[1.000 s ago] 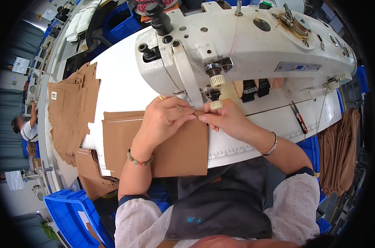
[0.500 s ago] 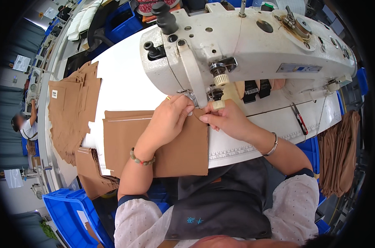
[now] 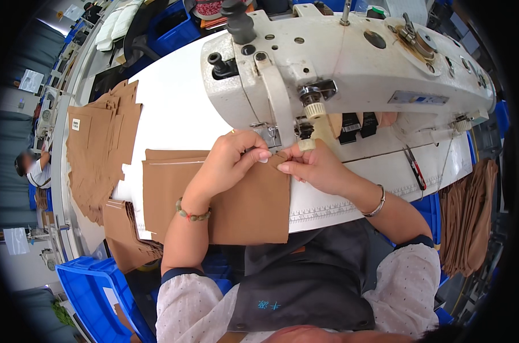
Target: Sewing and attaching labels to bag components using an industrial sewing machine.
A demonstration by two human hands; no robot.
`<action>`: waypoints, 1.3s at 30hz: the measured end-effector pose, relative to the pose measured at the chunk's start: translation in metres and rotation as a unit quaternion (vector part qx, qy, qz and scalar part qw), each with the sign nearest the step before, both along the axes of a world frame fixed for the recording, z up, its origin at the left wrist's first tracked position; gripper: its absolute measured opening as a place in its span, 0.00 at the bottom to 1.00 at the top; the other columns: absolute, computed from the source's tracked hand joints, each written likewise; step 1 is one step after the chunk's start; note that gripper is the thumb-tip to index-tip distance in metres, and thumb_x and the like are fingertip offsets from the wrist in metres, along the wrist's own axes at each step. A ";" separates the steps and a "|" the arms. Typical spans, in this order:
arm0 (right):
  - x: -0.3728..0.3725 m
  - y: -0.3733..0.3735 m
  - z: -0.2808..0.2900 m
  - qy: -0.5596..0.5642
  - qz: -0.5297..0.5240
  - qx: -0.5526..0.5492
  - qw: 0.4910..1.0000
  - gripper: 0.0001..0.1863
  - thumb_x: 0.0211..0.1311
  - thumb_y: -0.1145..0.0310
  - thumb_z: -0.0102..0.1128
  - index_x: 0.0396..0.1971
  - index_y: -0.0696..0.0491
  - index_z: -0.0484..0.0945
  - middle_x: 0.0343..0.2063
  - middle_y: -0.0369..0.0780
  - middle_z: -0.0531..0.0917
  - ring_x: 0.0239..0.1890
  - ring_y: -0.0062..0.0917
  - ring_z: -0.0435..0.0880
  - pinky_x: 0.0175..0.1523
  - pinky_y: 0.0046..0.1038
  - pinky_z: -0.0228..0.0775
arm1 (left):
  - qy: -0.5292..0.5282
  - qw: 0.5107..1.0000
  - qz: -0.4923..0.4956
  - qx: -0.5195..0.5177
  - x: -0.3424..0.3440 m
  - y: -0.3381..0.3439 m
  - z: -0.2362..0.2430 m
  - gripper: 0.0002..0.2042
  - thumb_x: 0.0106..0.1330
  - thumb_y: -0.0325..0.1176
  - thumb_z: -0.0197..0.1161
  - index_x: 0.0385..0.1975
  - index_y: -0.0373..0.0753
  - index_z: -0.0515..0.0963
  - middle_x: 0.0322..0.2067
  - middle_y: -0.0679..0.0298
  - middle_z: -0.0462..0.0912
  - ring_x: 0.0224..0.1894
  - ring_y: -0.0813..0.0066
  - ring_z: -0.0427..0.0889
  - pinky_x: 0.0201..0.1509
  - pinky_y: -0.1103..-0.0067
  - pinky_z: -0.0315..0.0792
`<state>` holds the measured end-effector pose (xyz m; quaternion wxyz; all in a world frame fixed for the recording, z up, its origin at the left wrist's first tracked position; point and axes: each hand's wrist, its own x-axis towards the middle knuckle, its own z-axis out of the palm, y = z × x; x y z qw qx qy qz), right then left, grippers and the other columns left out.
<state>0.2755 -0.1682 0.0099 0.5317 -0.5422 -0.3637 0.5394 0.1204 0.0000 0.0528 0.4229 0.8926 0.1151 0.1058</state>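
A brown fabric panel [image 3: 251, 208] lies flat on the white sewing table, its far right corner close to the needle area of a white sewing machine [image 3: 236, 86]. My left hand [image 3: 232, 163] rests over the panel's far edge, thumb and fingers pinched together on the fabric beside that corner. On the right, my right hand [image 3: 315, 166] pinches the corner between thumb and forefinger, just below the machine's presser foot area. Both hands are closed and a short gap separates their fingertips. The fingers partly hide the fabric edge.
Cut brown pieces [image 3: 99, 154] are piled at the left, with a folded brown stack [image 3: 128, 234] nearer. Red-and-black thread snips [image 3: 415, 168] lie right of the machine. Brown pieces [image 3: 470, 217] hang at far right. A blue bin [image 3: 93, 286] stands lower left. Another person [image 3: 36, 168] sits far left.
My left fingertips have drawn slightly away from the needle area toward me. My right hand keeps its pinch on the panel's corner. The whole view has shifted a little.
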 end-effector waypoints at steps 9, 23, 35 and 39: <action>0.003 -0.002 0.003 0.009 -0.009 -0.025 1.000 0.10 0.67 0.71 0.65 0.40 0.64 0.84 0.22 0.33 0.82 0.24 0.12 0.79 0.28 0.17 0.70 | -0.012 0.995 -0.010 -0.100 -0.003 -0.006 0.004 0.04 0.65 0.24 0.68 0.36 0.33 0.81 0.30 0.59 0.81 0.29 0.71 0.80 0.34 0.78 0.75; 0.004 0.000 0.013 0.042 -0.026 -0.021 0.999 0.09 0.71 0.71 0.59 0.37 0.63 0.81 0.26 0.41 0.87 0.26 0.19 0.86 0.26 0.18 0.74 | -0.065 0.984 -0.007 -0.167 -0.004 -0.004 0.003 0.04 0.71 0.26 0.63 0.35 0.32 0.79 0.34 0.63 0.86 0.36 0.79 0.81 0.41 0.79 0.76; 0.000 -0.002 0.021 0.014 0.018 -0.034 0.999 0.14 0.68 0.77 0.54 0.49 0.64 0.82 0.36 0.41 0.88 0.37 0.23 0.89 0.41 0.23 0.83 | 0.052 0.984 -0.004 -0.170 -0.008 -0.001 -0.001 0.06 0.70 0.30 0.65 0.36 0.34 0.78 0.28 0.65 0.82 0.30 0.82 0.76 0.33 0.80 0.71; 0.001 -0.003 0.020 0.022 -0.006 -0.023 0.999 0.13 0.68 0.77 0.56 0.47 0.67 0.82 0.35 0.42 0.88 0.37 0.24 0.89 0.42 0.24 0.83 | 0.031 0.986 0.020 -0.160 -0.010 -0.003 0.000 0.05 0.69 0.29 0.65 0.35 0.34 0.78 0.28 0.67 0.82 0.30 0.84 0.75 0.33 0.81 0.70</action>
